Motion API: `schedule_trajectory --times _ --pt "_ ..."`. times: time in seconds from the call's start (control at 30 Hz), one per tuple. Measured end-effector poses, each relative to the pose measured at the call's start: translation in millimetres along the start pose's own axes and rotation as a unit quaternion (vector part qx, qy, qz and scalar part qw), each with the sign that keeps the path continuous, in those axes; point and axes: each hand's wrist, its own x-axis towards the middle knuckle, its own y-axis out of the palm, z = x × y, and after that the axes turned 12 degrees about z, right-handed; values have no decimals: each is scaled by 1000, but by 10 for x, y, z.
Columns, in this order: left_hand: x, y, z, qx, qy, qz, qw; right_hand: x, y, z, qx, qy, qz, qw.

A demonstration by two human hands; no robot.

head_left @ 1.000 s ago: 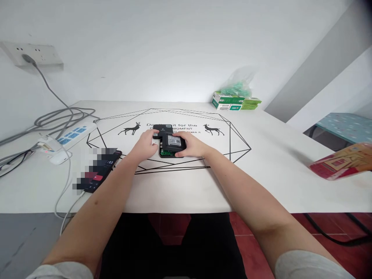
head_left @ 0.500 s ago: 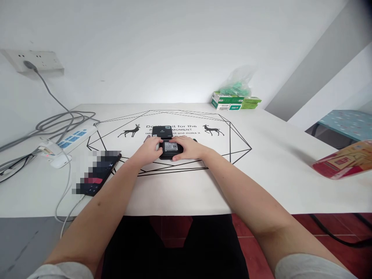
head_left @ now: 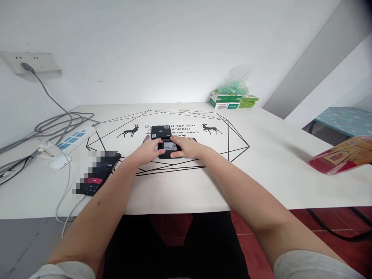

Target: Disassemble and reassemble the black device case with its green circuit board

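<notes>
A black handheld device (head_left: 166,155) lies on the white table mat with a white printed label (head_left: 169,146) facing up. A flat black piece (head_left: 161,131) with small stickers sits at its far end; I cannot tell whether the two are joined. My left hand (head_left: 148,151) grips the device's left side, its thumb along the near left edge. My right hand (head_left: 187,147) holds the right side, fingers at the far edge by the flat piece and thumb near the front. Dark objects show partly behind each hand, too hidden to name.
A phone (head_left: 101,172), partly pixelated, lies left with a cable attached. Farther left are a power strip (head_left: 77,138) and coiled grey cables (head_left: 61,120). Green-and-white boxes (head_left: 226,99) under a plastic bag (head_left: 236,79) stand at the back; a red-and-yellow package (head_left: 334,157) lies right.
The view has shifted slightly. My left thumb has moved toward the device's near left edge, and my right fingers lie closer to the flat piece. The device stays in place.
</notes>
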Motion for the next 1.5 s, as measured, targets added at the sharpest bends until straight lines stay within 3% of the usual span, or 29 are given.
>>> schedule_trajectory --times 0.13,0.27,0.37,0.43,0.5,0.53,0.6,0.7,0.8,0.87,0.97,1.03,1.17,1.37,1.5 --pt "2 12 6 15 26 -20 999 -45 -66 35 22 -6 4 1000" --pt "65 33 82 16 31 -97 995 -164 -107 55 29 -31 23 999" --pt "119 40 160 67 -10 -151 986 -247 -101 -22 19 -26 -25 999" --pt "139 51 196 105 -50 -157 981 -279 -104 -146 10 35 -118 992" --pt "149 69 212 130 -83 -145 977 -291 -111 -313 37 152 -203 967" --pt "153 80 214 139 -95 -138 976 -291 -113 -399 67 206 -208 954" --pt "164 102 211 151 -104 -124 975 -280 -110 -545 127 245 -177 945" --pt "186 124 203 161 -100 -114 975 -252 -114 -636 151 231 -185 943" --pt "198 132 193 165 -92 -109 976 -238 -165 -596 172 209 -259 927" --pt "194 130 180 164 -91 -106 977 -234 -203 -541 243 156 -351 891" --pt "180 125 148 163 -91 -101 977 -204 -197 -451 389 29 -446 806" --pt "171 125 126 163 -91 -100 977 -161 -142 -387 443 -13 -436 784" --pt "167 133 103 161 -93 -102 977 -56 6 -274 473 -23 -378 795" --pt "190 151 108 162 -89 -95 978 37 105 -240 525 -35 -375 763" --pt "204 165 113 166 -85 -97 978 72 146 -218 518 -35 -336 786"
